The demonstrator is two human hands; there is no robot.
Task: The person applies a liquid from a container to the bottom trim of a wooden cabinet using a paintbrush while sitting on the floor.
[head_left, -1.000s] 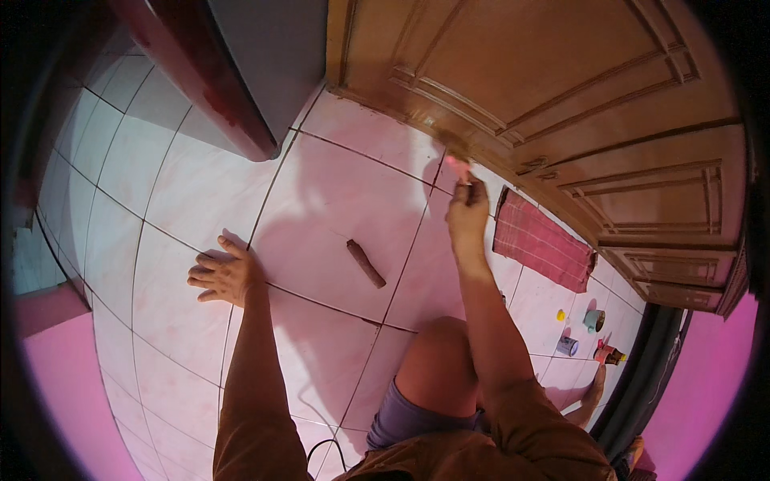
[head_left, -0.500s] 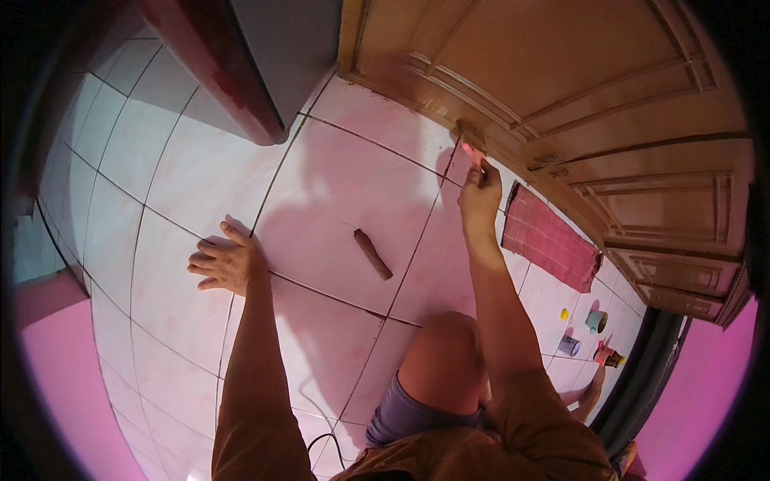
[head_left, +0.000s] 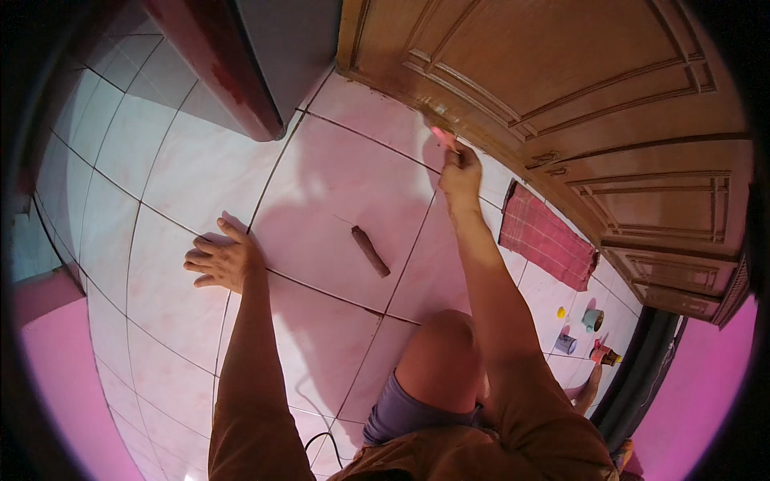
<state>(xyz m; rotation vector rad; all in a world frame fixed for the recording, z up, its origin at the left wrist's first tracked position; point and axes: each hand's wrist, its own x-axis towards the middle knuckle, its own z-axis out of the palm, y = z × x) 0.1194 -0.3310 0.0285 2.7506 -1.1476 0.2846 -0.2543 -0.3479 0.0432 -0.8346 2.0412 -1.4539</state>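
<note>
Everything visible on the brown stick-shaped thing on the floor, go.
The brown stick-shaped thing is slim, roughly cylindrical and dull dark brown; wood or a wrapping, can't tell which. A thin, faint line, perhaps a spike or wire, extends from its farther end. It lies slantwise within one pale floor tile, nearer end to the right. Neither the left hand nor the right hand touches it.
</note>
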